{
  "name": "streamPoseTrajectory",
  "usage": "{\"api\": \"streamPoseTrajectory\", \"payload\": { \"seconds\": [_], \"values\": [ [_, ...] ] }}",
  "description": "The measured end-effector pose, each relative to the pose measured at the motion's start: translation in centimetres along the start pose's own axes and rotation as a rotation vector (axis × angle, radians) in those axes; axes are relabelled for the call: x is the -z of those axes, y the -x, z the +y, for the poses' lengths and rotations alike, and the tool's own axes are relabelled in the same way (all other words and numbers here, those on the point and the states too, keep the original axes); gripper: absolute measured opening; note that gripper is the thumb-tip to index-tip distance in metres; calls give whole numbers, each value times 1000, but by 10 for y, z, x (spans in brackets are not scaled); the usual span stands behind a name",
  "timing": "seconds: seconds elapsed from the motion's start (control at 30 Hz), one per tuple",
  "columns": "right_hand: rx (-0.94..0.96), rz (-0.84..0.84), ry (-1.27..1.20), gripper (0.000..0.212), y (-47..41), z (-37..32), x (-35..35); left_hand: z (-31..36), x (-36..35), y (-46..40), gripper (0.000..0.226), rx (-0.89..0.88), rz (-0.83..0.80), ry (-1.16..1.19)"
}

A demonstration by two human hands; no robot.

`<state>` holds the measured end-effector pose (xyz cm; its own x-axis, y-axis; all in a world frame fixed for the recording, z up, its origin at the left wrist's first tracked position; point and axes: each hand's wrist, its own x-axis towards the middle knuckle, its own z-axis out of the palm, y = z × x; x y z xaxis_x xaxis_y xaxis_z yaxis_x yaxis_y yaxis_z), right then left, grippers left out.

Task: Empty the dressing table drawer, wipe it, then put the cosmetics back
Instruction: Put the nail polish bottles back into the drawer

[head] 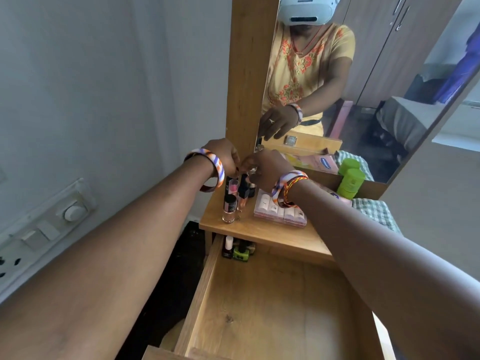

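The left hand (225, 157) pinches a bottle cap in the cluster of cosmetic bottles (235, 197) on the tabletop (262, 229); the right hand (267, 168) grips a small clear bottle (252, 172) beside it; two nail polishes (235, 249) stand in the open drawer (272, 307).

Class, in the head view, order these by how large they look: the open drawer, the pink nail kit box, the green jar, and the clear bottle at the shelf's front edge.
1. Open drawer, by far the largest.
2. Pink nail kit box.
3. Green jar.
4. Clear bottle, narrower, though about as tall as the jar.

The drawer lies nearest the camera, which exaggerates its size.
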<state>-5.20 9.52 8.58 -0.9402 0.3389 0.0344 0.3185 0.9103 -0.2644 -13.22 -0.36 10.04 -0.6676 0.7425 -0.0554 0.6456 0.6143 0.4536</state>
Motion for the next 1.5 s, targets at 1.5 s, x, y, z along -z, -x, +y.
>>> {"api": "streamPoseTrajectory", "payload": {
  "seconds": [1.5],
  "values": [
    [-28, 553, -559, 27, 16, -11, 27, 11, 37, 18, 25, -48, 515, 149]
  ]
}}
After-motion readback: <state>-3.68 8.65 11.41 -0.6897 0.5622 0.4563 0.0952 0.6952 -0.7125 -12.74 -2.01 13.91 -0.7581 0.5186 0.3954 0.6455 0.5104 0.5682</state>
